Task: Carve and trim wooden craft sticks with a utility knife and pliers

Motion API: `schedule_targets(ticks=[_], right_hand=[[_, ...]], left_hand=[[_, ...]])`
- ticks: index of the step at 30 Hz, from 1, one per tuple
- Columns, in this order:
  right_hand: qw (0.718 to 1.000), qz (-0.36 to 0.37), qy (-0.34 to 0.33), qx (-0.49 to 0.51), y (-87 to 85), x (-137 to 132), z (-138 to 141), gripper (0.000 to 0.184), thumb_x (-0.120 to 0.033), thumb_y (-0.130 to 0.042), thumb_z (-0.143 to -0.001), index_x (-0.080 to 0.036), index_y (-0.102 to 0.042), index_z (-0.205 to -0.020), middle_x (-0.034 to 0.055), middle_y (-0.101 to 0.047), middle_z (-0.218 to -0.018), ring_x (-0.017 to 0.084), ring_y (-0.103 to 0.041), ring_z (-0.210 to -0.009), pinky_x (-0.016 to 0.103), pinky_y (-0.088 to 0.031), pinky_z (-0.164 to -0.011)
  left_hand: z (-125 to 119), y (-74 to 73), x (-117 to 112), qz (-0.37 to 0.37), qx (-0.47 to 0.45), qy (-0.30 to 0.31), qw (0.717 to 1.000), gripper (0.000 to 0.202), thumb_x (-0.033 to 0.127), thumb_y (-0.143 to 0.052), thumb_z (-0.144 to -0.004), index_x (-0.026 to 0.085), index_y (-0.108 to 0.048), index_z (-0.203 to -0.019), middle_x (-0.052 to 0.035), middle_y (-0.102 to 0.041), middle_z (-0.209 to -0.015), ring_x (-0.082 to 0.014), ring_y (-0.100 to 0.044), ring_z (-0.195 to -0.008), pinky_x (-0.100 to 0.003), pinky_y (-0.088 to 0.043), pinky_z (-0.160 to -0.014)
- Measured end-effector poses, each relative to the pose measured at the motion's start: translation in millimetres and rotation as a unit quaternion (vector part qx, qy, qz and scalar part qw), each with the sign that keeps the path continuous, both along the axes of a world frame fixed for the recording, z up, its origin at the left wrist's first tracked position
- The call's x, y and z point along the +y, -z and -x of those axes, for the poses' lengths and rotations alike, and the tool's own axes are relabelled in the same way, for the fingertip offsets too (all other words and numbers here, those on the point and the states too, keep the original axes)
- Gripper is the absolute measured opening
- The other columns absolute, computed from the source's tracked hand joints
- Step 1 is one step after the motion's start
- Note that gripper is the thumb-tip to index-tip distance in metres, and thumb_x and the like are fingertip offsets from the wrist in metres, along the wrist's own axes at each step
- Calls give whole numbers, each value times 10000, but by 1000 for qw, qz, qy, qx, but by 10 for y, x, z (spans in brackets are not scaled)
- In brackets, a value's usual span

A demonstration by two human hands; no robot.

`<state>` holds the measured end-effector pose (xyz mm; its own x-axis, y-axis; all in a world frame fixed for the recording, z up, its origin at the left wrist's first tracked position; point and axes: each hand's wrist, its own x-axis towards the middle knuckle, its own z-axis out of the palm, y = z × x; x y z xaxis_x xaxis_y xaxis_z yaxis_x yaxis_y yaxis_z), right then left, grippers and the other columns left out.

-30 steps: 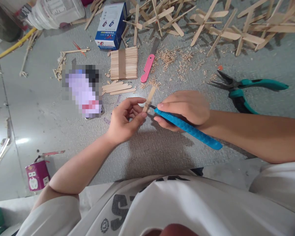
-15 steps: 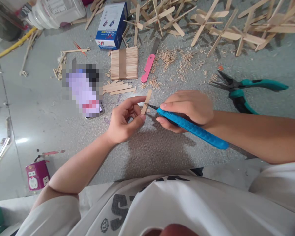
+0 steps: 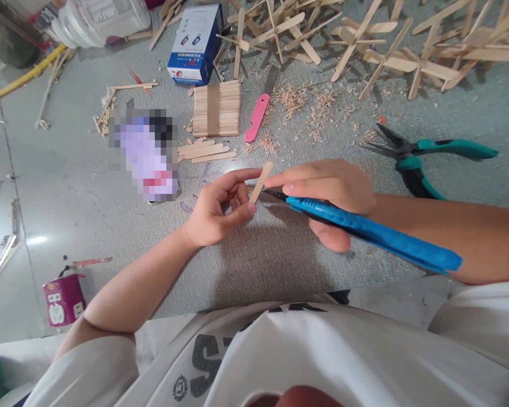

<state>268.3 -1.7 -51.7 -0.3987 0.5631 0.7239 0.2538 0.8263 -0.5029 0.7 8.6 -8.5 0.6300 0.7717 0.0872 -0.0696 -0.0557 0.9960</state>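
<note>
Above the counter (image 3: 190, 282), the left hand (image 3: 213, 217) pinches a tilted wooden stick (image 3: 261, 182) between its fingers. The right hand (image 3: 337, 183) grips a blue cutter (image 3: 373, 229) (dark tip just beside the stick; whether they touch, I cannot tell).

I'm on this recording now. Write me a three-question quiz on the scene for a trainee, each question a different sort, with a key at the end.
1. Fill in: the left hand holds a wooden ____.
2. True or false: the right hand holds the pink knife.
3. Which colour shows on the handles of the pliers?
A) yellow
B) teal
C) pink

Key:
1. stick
2. False; it holds the blue cutter.
3. B
</note>
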Motion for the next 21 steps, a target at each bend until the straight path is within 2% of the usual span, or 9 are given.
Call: schedule_targets(ticks=[2,6,10,13,17,21], right_hand=[[999,-10,-15,31,52,25,8,1005,-1103,-193,-962,-294,-747,-1180,121,-878,-1062,300,-882,-921,449,-741,-707],[1000,6,-26,9,44,27,-20,982,-1097,-238,-976,-288,-746,-1207,131,-888,-1156,280,-890,-999,400,-737,-731],[998,21,-60,-6,40,52,-46,1029,-1133,-227,-935,-293,-751,-1214,135,-889,-1151,280,-889,-1010,390,-733,-739],[997,38,-65,-19,43,68,-41,986,-1142,-325,-915,-314,-758,-1231,119,-884,-1122,273,-876,-942,401,-736,-745],[997,-15,-77,-3,6,65,-29,943,-1056,-317,-1009,-299,-714,-1409,123,-881,-1197,266,-877,-925,407,-738,-755],[997,-4,-73,-26,9,54,-38,934,-1065,-344,-997,-294,-747,-1336,122,-876,-1185,271,-877,-959,410,-735,-768]], left_hand=[[0,15,3,1,0,14,1000,521,392,-925,-983,202,-759,-1438,34,-655,-791,-101,-607,-672,-227,-474,-621],[0,24,-16,24,-2,35,999,641,295,-964,-926,208,-688,-1498,41,-675,-821,-105,-652,-709,-223,-519,-665],[3,-20,-41,64,28,37,997,766,307,-923,-952,239,-566,-1626,34,-685,-830,-123,-666,-713,-257,-549,-691],[4,-65,-41,66,40,40,996,849,316,-939,-942,262,-516,-1677,25,-708,-827,-143,-689,-722,-290,-577,-715],[0,-92,-37,62,36,36,997,866,336,-964,-934,268,-519,-1674,10,-744,-844,-152,-708,-721,-302,-588,-719],[-2,-80,-42,58,42,32,997,833,370,-948,-963,268,-521,-1671,12,-739,-826,-162,-732,-720,-310,-590,-705]])
